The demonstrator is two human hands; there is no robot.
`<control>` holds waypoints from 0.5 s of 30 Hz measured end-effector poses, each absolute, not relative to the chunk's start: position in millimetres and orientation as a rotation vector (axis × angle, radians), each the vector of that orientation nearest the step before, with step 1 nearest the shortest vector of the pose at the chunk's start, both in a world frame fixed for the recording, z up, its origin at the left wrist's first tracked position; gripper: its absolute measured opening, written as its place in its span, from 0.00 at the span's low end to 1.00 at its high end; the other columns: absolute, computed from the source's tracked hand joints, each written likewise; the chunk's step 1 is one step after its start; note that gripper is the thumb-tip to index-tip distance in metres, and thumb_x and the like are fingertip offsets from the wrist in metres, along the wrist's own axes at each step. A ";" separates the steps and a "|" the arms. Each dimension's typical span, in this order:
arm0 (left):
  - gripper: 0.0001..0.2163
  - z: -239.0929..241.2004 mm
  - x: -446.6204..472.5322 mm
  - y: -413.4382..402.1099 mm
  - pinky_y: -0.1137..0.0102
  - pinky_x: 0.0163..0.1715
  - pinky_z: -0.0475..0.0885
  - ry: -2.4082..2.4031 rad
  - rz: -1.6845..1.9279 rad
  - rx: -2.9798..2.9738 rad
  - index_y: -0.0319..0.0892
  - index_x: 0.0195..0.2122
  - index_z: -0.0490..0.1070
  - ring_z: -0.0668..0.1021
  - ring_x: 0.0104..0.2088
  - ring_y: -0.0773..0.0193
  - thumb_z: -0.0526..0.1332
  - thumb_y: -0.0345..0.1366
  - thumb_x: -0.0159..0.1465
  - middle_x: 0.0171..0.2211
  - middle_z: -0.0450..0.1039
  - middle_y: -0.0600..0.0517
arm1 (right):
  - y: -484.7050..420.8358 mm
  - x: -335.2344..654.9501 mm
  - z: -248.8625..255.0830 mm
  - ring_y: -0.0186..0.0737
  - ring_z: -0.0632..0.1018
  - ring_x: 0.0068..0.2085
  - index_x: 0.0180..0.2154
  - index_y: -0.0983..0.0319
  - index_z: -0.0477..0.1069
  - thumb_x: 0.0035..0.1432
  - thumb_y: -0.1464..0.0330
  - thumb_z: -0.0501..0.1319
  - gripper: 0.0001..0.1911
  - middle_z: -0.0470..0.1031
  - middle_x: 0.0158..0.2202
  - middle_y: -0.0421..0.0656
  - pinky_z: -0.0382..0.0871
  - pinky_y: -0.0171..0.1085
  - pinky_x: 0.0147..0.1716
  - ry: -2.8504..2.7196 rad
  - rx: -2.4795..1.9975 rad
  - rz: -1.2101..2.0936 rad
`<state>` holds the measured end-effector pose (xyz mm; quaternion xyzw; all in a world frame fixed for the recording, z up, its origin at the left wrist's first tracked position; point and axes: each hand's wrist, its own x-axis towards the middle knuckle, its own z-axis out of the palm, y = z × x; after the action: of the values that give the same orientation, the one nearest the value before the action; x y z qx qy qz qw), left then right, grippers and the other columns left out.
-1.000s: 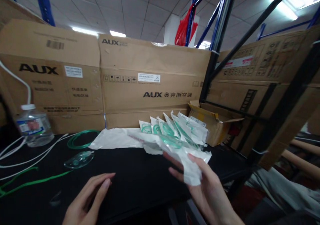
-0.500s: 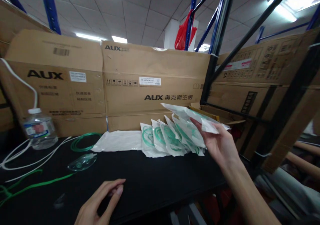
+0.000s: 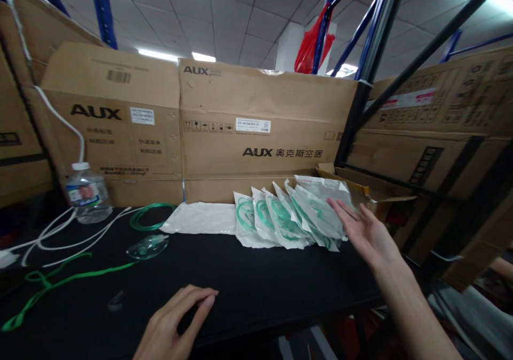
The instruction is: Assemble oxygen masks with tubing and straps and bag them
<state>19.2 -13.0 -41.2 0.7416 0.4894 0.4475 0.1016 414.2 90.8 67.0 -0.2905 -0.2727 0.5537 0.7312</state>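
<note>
The left hand (image 3: 172,322) is nearest, low over the black tabletop (image 3: 260,280), its thumb and forefinger drawn together with nothing seen between them. To its left lie a small clear piece (image 3: 116,301), blurred, and a loose green strap (image 3: 80,280); a clear mask (image 3: 148,247) rests behind these.

The right hand (image 3: 366,234) reaches farther out, fingers apart and gripping nothing, at the right end of a row of white packets (image 3: 284,224). Its fingertips overlap the rearmost packet (image 3: 331,185) in view — whether they touch it I cannot tell. The packets lean on one another, green tubing showing through their clear faces, near the back of the tabletop.

Left of the row lies a flat white packet (image 3: 204,218), then a green tubing coil (image 3: 148,218), white cables (image 3: 100,234) and a plastic bottle (image 3: 88,197). A small open carton (image 3: 366,181) stands just behind the right hand. Beyond rise AUX cardboard panels (image 3: 224,95) and — higher, on a blue rack post (image 3: 324,29) — a red bag (image 3: 308,50).
</note>
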 end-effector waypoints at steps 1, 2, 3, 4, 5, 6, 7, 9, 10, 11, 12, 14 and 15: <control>0.09 -41.7 19.9 -13.5 0.77 0.41 0.79 1.446 1.303 2.191 0.52 0.41 0.80 0.85 0.39 0.63 0.61 0.44 0.68 0.38 0.83 0.56 | 89.8 413.6 67.4 0.45 0.80 0.54 0.48 0.71 0.72 0.66 0.69 0.53 0.15 0.75 0.53 0.63 0.80 0.35 0.46 -0.601 -0.657 1.203; 0.09 -41.5 20.7 -14.6 0.76 0.43 0.78 1.453 1.278 2.184 0.52 0.41 0.80 0.85 0.40 0.63 0.61 0.44 0.69 0.38 0.83 0.56 | 88.2 411.4 67.8 0.44 0.82 0.52 0.46 0.71 0.73 0.65 0.69 0.54 0.15 0.77 0.50 0.62 0.80 0.33 0.45 -0.601 -0.689 1.191; 0.09 -40.6 21.7 -16.5 0.75 0.44 0.78 1.462 1.246 2.169 0.52 0.41 0.79 0.84 0.40 0.63 0.60 0.44 0.69 0.39 0.83 0.55 | 85.6 407.8 68.0 0.43 0.83 0.49 0.43 0.69 0.75 0.65 0.69 0.54 0.14 0.79 0.48 0.60 0.81 0.32 0.43 -0.611 -0.739 1.174; 0.10 -39.0 22.8 -18.8 0.73 0.46 0.78 1.475 1.208 2.147 0.51 0.41 0.79 0.84 0.41 0.62 0.58 0.44 0.70 0.39 0.82 0.55 | 81.9 403.2 68.0 0.42 0.84 0.45 0.40 0.67 0.77 0.63 0.68 0.56 0.12 0.80 0.45 0.58 0.81 0.31 0.41 -0.644 -0.814 1.150; 0.11 -36.9 24.1 -21.3 0.72 0.48 0.77 1.487 1.181 2.121 0.51 0.41 0.79 0.84 0.41 0.62 0.57 0.44 0.71 0.39 0.82 0.55 | 77.0 397.9 68.1 0.43 0.85 0.41 0.37 0.65 0.78 0.62 0.67 0.59 0.11 0.82 0.42 0.56 0.82 0.31 0.39 -0.714 -0.894 1.084; 0.11 -34.6 25.3 -23.6 0.70 0.50 0.77 1.495 1.162 2.097 0.50 0.40 0.79 0.83 0.42 0.62 0.56 0.43 0.72 0.39 0.82 0.54 | 71.3 392.4 68.5 0.43 0.85 0.38 0.34 0.63 0.79 0.60 0.64 0.62 0.10 0.82 0.40 0.54 0.82 0.32 0.37 -0.824 -0.954 0.972; 0.12 -32.4 26.4 -25.6 0.69 0.51 0.76 1.504 1.152 2.075 0.50 0.40 0.79 0.83 0.42 0.62 0.55 0.43 0.72 0.39 0.82 0.54 | 65.1 386.9 69.4 0.44 0.85 0.36 0.32 0.61 0.79 0.58 0.61 0.64 0.10 0.83 0.39 0.53 0.82 0.34 0.37 -0.935 -1.003 0.853; 0.12 -29.1 28.2 -28.6 0.68 0.52 0.75 1.522 1.146 2.044 0.49 0.40 0.78 0.82 0.42 0.62 0.55 0.41 0.73 0.39 0.81 0.54 | 53.3 375.9 72.3 0.46 0.84 0.38 0.31 0.55 0.80 0.57 0.55 0.66 0.12 0.83 0.40 0.51 0.80 0.39 0.44 -1.111 -1.100 0.650; 0.11 -28.1 28.8 -29.6 0.67 0.52 0.75 1.530 1.150 2.037 0.49 0.40 0.79 0.82 0.42 0.62 0.56 0.41 0.72 0.39 0.81 0.54 | 48.6 369.8 73.7 0.48 0.84 0.38 0.31 0.54 0.81 0.57 0.52 0.65 0.14 0.84 0.38 0.51 0.77 0.42 0.47 -1.223 -1.193 0.536; 0.11 -27.6 29.2 -30.3 0.67 0.52 0.75 1.535 1.152 2.035 0.48 0.40 0.79 0.82 0.41 0.62 0.56 0.40 0.72 0.38 0.81 0.54 | 44.9 362.7 74.3 0.50 0.83 0.39 0.31 0.53 0.82 0.57 0.50 0.65 0.15 0.84 0.37 0.51 0.75 0.45 0.50 -1.343 -1.266 0.445; 0.11 -27.5 29.5 -31.0 0.66 0.52 0.74 1.539 1.152 2.033 0.48 0.40 0.79 0.82 0.41 0.62 0.56 0.39 0.72 0.38 0.81 0.54 | 42.4 354.4 73.6 0.53 0.83 0.39 0.31 0.52 0.82 0.56 0.48 0.64 0.17 0.84 0.36 0.50 0.73 0.48 0.50 -1.439 -1.290 0.363; 0.10 -27.8 29.9 -31.8 0.65 0.53 0.73 1.543 1.151 2.038 0.48 0.40 0.79 0.82 0.41 0.62 0.57 0.37 0.72 0.38 0.81 0.54 | 39.8 333.2 66.6 0.57 0.82 0.38 0.29 0.53 0.83 0.52 0.45 0.63 0.21 0.84 0.33 0.50 0.73 0.51 0.45 -1.615 -1.242 0.317; 0.10 -28.1 30.0 -31.9 0.65 0.53 0.73 1.546 1.151 2.042 0.48 0.40 0.79 0.81 0.41 0.62 0.57 0.37 0.71 0.38 0.81 0.54 | 39.0 320.2 60.2 0.57 0.82 0.36 0.29 0.54 0.83 0.53 0.46 0.63 0.21 0.84 0.32 0.49 0.74 0.49 0.42 -1.680 -1.186 0.336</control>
<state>30.0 -31.9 -28.1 0.7170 0.5430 0.4043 0.1660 320.2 39.0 60.2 -0.4913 -0.6962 0.1392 0.5045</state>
